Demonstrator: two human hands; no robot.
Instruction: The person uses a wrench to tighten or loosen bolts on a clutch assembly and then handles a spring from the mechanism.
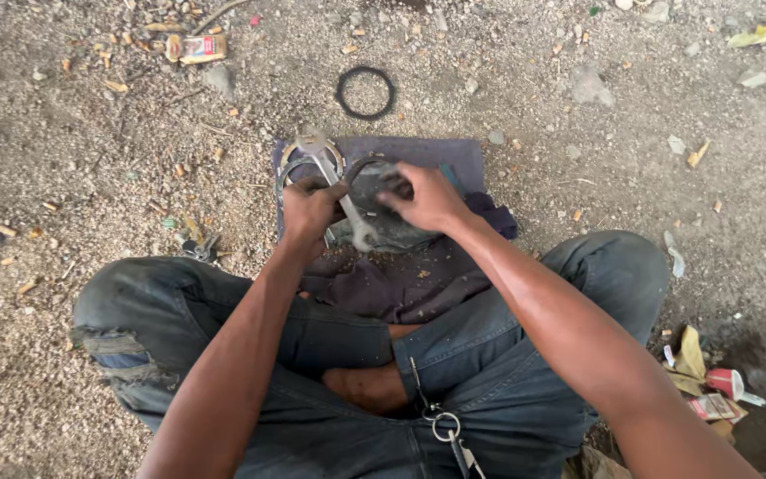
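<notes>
I see the left hand (310,208) closed around the shank of one silver wrench (340,197); the tool's ring end sticks out above the fingers, its other end below them, toward the knees. Just right of those fingers sits a round grey metal part (374,200) on a dark cloth (436,155). The right hand (427,197) has its fingers curled tight over a dark curved piece at the part's top edge; what that piece is I cannot tell, possibly a rubber ring. One black ring (365,92) lies on the gravel above both hands, well apart. Packages: one small orange-and-cream wrapper (197,48) far upper left of the fingers; a cluster of red, white and yellow wrappers (711,390) far lower right.
</notes>
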